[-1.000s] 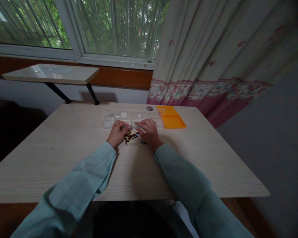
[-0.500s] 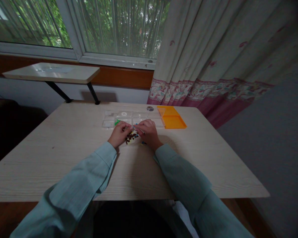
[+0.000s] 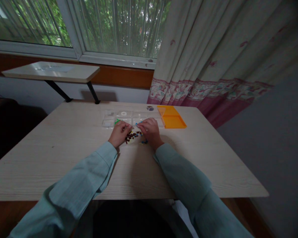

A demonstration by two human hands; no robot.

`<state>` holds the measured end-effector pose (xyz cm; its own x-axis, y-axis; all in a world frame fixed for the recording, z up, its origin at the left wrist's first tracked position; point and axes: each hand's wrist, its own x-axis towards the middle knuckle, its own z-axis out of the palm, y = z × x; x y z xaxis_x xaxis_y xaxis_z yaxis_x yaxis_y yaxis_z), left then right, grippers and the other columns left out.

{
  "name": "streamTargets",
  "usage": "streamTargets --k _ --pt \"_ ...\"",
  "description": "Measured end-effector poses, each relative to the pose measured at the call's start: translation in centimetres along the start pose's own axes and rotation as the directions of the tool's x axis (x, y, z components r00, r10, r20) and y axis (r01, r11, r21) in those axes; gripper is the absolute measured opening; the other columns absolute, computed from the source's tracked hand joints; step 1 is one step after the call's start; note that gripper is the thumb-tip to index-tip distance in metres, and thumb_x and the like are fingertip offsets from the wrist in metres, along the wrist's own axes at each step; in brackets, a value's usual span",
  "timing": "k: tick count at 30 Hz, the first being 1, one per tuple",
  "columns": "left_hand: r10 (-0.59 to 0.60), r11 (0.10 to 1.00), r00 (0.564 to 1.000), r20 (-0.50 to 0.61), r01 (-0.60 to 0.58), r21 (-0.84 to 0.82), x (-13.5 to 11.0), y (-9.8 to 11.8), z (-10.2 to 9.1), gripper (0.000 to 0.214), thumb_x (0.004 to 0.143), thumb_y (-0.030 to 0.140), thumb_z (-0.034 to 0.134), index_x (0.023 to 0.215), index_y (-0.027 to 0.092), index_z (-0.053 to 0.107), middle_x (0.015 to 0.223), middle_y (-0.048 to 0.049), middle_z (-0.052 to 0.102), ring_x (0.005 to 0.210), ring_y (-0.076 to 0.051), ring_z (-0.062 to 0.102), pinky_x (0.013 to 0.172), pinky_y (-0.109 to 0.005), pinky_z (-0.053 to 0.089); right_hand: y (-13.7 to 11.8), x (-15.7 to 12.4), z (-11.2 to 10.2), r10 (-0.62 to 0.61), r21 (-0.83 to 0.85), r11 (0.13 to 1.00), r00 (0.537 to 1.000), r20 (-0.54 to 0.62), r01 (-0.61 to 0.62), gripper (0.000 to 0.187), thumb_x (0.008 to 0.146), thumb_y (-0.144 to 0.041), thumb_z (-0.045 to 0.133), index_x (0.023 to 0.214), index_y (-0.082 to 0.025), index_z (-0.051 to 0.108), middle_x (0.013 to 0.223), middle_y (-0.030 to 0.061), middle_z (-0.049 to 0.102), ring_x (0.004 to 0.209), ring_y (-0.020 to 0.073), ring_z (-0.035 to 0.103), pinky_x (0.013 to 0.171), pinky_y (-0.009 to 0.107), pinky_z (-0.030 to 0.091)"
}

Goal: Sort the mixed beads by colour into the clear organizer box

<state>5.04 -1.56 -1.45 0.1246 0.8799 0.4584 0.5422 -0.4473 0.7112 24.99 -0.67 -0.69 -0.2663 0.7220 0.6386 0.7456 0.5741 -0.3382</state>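
Observation:
My left hand [image 3: 120,133] is closed in a pinch at the near edge of a clear plastic compartment box [image 3: 109,123]; whatever lies between its fingertips is too small to make out. To its right, my right hand [image 3: 151,131] also pinches, with its fingertips over the box, close to a speck of blue. I cannot tell whether that speck is held or lies in a compartment. Small dark brown pieces [image 3: 133,136] are spread on the table between the hands, with a few yellow ones among them. Several blue pieces [image 3: 144,141] lie beside my right wrist. Green pieces [image 3: 117,121] sit in a left compartment.
An open orange case [image 3: 174,121] stands right of the clear box on the pale wooden table [image 3: 72,158]. Behind the box is a round dark grommet [image 3: 150,108]. A raised shelf [image 3: 64,73] on black legs rises at the back left. Curtains [image 3: 198,66] hang behind.
My fingertips, close together before, have come apart. The right hand has shifted slightly right and up, showing more of the brown and blue pieces. My left hand has barely moved.

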Motion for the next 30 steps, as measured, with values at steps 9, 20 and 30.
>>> streamTargets --k 9,20,30 --pt "0.013 0.998 0.999 -0.05 -0.01 0.06 -0.1 -0.4 0.1 0.022 0.089 0.034 0.054 0.084 0.017 0.068 0.085 -0.0047 0.055 0.086 -0.018 0.053 0.082 -0.035 0.046 2.9 -0.1 0.0 0.219 -0.047 0.973 0.967 -0.131 -0.227 0.022 0.089 -0.037 0.058 0.088 -0.024 0.075 0.09 0.005 0.066 0.093 0.0213 0.051 0.087 0.037 0.036" --pt "0.037 0.994 0.999 -0.015 -0.035 0.107 -0.3 -0.3 0.2 0.022 0.09 0.034 0.054 0.085 0.019 0.069 0.084 -0.0041 0.057 0.088 -0.018 0.053 0.084 -0.035 0.044 2.7 -0.1 0.2 0.205 -0.053 0.976 0.974 -0.097 -0.211 0.024 0.092 -0.034 0.054 0.095 -0.023 0.075 0.092 0.0055 0.066 0.092 0.0211 0.051 0.086 0.036 0.036" --pt "0.206 0.94 0.96 0.189 -0.248 0.235 -1.1 2.2 -0.4 0.018 0.085 0.034 0.061 0.094 0.021 0.069 0.094 -0.0063 0.057 0.095 -0.022 0.05 0.087 -0.038 0.04 3.1 -0.1 0.6 0.207 -0.031 0.977 0.975 -0.083 -0.21 0.024 0.092 -0.034 0.053 0.093 -0.022 0.074 0.092 0.0059 0.065 0.092 0.0217 0.05 0.086 0.036 0.035"
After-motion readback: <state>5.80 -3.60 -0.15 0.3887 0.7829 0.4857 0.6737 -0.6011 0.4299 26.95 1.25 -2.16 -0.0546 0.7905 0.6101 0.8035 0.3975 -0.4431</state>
